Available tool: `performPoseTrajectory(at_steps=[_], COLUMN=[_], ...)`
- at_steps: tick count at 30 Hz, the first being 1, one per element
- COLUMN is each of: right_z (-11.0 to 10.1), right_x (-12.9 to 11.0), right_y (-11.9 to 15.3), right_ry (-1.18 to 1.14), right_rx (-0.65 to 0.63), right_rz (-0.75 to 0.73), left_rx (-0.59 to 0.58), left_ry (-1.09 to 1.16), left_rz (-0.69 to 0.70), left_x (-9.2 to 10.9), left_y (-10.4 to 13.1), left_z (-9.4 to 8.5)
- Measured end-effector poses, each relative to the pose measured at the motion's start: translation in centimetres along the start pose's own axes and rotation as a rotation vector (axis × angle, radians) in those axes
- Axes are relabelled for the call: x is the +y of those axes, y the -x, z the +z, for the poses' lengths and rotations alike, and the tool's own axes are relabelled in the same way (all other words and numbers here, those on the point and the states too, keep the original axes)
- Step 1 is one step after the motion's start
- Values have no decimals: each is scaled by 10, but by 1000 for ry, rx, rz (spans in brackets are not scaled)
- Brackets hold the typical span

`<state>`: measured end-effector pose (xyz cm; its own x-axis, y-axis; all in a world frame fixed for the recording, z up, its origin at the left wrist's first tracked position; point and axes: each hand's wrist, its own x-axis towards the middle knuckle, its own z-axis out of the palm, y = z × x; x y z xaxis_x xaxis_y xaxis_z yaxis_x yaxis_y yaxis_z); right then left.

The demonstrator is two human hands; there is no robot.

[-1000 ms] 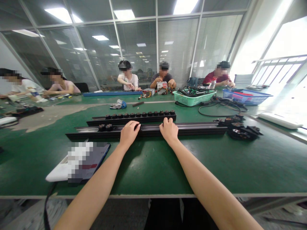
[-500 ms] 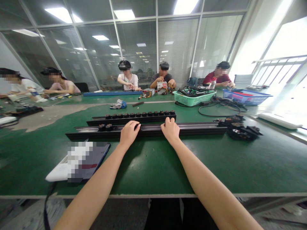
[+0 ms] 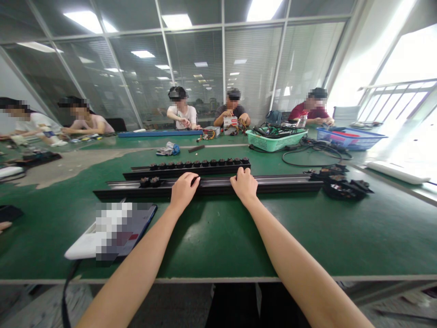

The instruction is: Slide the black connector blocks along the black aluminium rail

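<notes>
A long black channel rail point(image 3: 285, 182) lies crosswise on the table in front of me. My left hand point(image 3: 184, 187) is closed over it just left of the middle, its fingers curled past the far edge. Farther right, my right hand point(image 3: 245, 184) grips the same rail with bent fingers. Two small round black parts point(image 3: 150, 181) sit in the channel left of my left hand. Whatever lies under my fingers is hidden. Behind is a shorter black rail point(image 3: 187, 171) carrying a row of several similar round parts.
More black parts point(image 3: 344, 187) are heaped at the rail's right end. A phone point(image 3: 145, 223) and a white device lie front left. Beyond stand a green basket point(image 3: 278, 142) of cables and a blue basket point(image 3: 351, 141). Several people sit across the table.
My right hand has shifted very slightly right along the rail; my left hand stays put. Another person's fingertips and a dark object have appeared at the left edge.
</notes>
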<state>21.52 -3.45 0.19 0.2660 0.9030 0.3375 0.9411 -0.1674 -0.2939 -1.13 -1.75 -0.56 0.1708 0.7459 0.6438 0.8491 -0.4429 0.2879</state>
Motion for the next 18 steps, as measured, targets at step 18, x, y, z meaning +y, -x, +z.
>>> performPoseTrajectory(at_steps=[18], right_z=[2], right_x=[5], right_y=[-3], right_ry=[3], right_rx=[30], right_rz=[7], left_rx=[-2], left_ry=[0], left_rz=[3], left_x=[1], left_y=[0], left_z=[0])
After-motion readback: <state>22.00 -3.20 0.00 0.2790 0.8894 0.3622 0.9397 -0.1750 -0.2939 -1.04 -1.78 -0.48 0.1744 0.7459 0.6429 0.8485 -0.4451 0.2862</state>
